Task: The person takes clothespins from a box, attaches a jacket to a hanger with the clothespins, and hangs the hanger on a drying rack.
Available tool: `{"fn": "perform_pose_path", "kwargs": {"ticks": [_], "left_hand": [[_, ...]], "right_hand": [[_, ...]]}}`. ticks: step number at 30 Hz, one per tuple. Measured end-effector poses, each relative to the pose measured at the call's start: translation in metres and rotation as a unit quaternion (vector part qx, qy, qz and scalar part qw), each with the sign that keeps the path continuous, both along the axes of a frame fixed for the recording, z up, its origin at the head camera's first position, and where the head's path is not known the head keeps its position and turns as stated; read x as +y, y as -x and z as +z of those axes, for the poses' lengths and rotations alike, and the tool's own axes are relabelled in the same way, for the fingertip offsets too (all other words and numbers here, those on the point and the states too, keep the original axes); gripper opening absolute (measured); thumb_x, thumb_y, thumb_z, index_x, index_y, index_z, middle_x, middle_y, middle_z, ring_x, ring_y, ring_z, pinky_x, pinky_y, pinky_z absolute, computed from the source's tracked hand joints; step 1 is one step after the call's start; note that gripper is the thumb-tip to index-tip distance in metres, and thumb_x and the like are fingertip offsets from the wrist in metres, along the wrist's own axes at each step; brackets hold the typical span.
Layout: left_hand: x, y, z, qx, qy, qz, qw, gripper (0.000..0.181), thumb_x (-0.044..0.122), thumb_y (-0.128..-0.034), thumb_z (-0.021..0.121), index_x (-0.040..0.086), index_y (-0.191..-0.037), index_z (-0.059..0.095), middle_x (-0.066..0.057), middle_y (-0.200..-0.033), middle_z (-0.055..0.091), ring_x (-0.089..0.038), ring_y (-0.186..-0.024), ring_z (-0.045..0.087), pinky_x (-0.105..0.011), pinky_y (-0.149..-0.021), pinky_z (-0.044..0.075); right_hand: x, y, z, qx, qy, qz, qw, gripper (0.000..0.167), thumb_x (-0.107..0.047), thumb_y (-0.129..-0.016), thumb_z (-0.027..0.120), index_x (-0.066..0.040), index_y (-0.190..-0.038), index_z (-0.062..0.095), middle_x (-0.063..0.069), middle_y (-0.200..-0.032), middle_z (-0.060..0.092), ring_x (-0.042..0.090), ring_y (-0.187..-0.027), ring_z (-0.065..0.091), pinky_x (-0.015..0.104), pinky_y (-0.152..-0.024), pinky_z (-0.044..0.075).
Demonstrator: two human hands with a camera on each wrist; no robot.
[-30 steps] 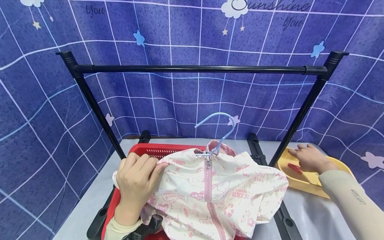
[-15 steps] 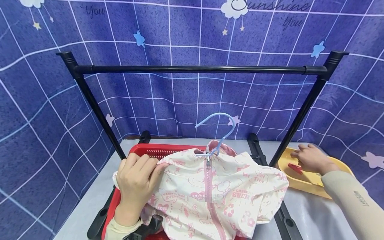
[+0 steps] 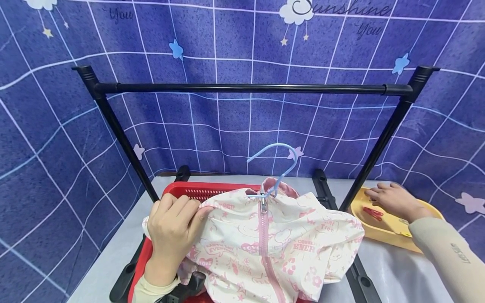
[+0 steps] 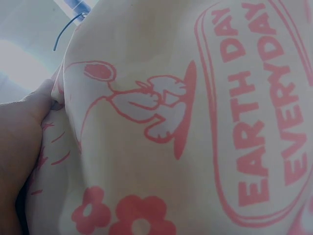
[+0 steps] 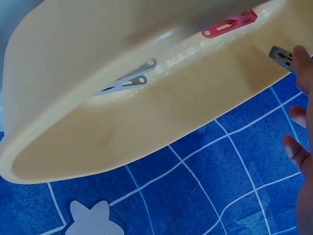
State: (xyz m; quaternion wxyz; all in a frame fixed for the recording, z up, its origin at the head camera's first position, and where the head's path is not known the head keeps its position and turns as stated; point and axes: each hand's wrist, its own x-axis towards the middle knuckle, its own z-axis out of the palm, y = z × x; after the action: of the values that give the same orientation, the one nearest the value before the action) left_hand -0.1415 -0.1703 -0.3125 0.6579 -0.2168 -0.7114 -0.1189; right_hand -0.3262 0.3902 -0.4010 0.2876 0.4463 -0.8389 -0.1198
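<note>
A white children's jacket (image 3: 235, 248) with pink prints and a pink zipper hangs over a red basket, a light blue hanger (image 3: 291, 164) inside it. My left hand (image 3: 170, 227) grips the jacket's shoulder at the left, fingers curled over the top edge. In the left wrist view, the jacket's printed fabric (image 4: 146, 103) fills most of the picture. At the right, my right hand (image 3: 398, 202) is over a yellow basin (image 3: 398, 240). A grey clothespin (image 5: 282, 56) is at its fingertips in the right wrist view, pinched there. A red clothespin (image 3: 373, 213) lies in the basin.
A black garment rack (image 3: 242, 87) spans the scene, its posts at left and right. The red basket (image 3: 212, 185) stands beneath the jacket. Another light grey clothespin (image 5: 128, 81) lies in the basin. A blue-violet printed curtain (image 3: 235, 126) hangs behind.
My right hand has shifted slightly within the basin, uncovering more of the red clothespin and a yellow one. My left hand keeps its grip on the jacket, without visible movement.
</note>
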Motion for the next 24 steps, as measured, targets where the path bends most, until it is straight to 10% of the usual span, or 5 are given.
{"fn": "perform_pose_path", "kwargs": {"ticks": [3, 7, 14, 21, 24], "left_hand": [[0.0, 0.0, -0.001, -0.004, 0.001, 0.001, 1.0, 0.053, 0.046, -0.1029, 0.049, 0.01, -0.064, 0.053, -0.004, -0.058, 0.046, -0.026, -0.056, 0.042, -0.038, -0.051, 0.027], [-0.001, 0.0, -0.002, -0.011, 0.002, 0.001, 0.9999, 0.052, 0.046, -0.1027, 0.049, 0.01, -0.065, 0.054, -0.004, -0.059, 0.047, -0.026, -0.057, 0.042, -0.038, -0.052, 0.028], [-0.001, 0.0, -0.002, -0.013, 0.002, 0.003, 0.9999, 0.053, 0.046, -0.1027, 0.049, 0.01, -0.065, 0.054, -0.004, -0.059, 0.048, -0.026, -0.057, 0.043, -0.038, -0.052, 0.028], [0.0, 0.0, -0.001, -0.006, 0.0, 0.002, 1.0, 0.053, 0.046, -0.1028, 0.049, 0.01, -0.065, 0.053, -0.004, -0.059, 0.047, -0.026, -0.057, 0.043, -0.038, -0.051, 0.027], [0.0, 0.0, -0.001, -0.006, 0.0, 0.002, 1.0, 0.053, 0.046, -0.1028, 0.049, 0.01, -0.065, 0.053, -0.004, -0.059, 0.047, -0.026, -0.056, 0.042, -0.038, -0.051, 0.027]], "right_hand": [[0.0, 0.0, -0.001, 0.001, 0.01, 0.002, 0.9999, 0.037, -0.043, -0.099, 0.045, -0.011, -0.096, 0.061, -0.006, -0.071, 0.061, 0.024, -0.073, 0.053, 0.039, -0.054, 0.04], [0.001, -0.001, -0.001, 0.003, 0.013, 0.002, 0.9999, 0.07, -0.051, -0.103, 0.002, -0.011, -0.095, 0.06, -0.006, -0.072, 0.059, 0.024, -0.072, 0.052, 0.04, -0.054, 0.041], [0.003, -0.005, 0.003, -0.005, -0.003, -0.002, 1.0, 0.029, -0.025, -0.072, 0.069, -0.011, -0.094, 0.055, -0.004, -0.073, 0.056, 0.025, -0.072, 0.051, 0.044, -0.055, 0.044], [0.004, -0.01, 0.005, -0.019, 0.005, -0.026, 0.9995, 0.032, -0.014, -0.071, 0.071, -0.009, -0.1, 0.058, 0.003, -0.084, 0.061, 0.028, -0.079, 0.055, 0.049, -0.061, 0.05], [0.006, -0.011, 0.006, -0.016, 0.002, -0.025, 0.9995, 0.023, -0.03, -0.094, 0.055, -0.008, -0.101, 0.059, 0.003, -0.086, 0.062, 0.027, -0.079, 0.054, 0.048, -0.061, 0.05]]}}
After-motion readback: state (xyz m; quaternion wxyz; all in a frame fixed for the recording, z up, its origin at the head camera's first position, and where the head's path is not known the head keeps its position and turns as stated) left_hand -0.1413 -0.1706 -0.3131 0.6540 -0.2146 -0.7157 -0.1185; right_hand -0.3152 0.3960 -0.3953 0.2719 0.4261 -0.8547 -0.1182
